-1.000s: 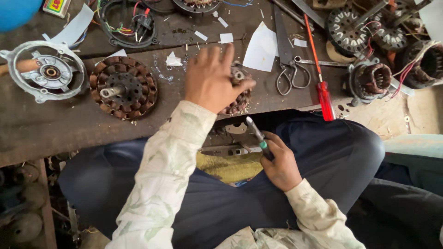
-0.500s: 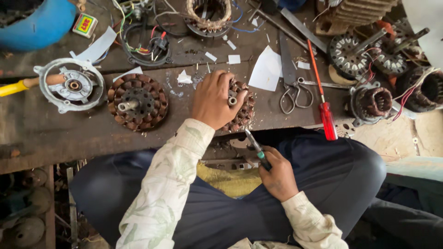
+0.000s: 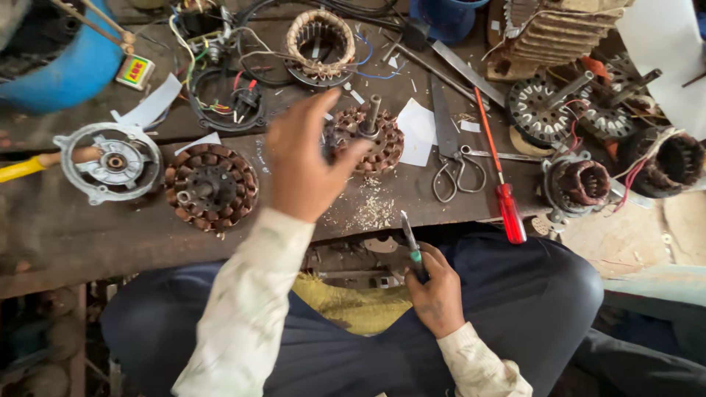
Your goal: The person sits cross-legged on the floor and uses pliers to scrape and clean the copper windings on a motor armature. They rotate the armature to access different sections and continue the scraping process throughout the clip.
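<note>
Stator (image 3: 365,137) sits just beyond left hand's (image 3: 305,163) spread grip, seemingly untouched; right hand (image 3: 438,290) clamps small screwdriver (image 3: 411,243).

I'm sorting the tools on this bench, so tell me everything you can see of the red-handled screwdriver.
The red-handled screwdriver lies flat on the dark wooden workbench, right of the scissors. Its handle looks like translucent red plastic, nearest the person and reaching the bench edge. A thin shaft, reddish along its length, runs up and slightly left, away from the person. The tip is too small to make out. Neither hand touches it.
</note>
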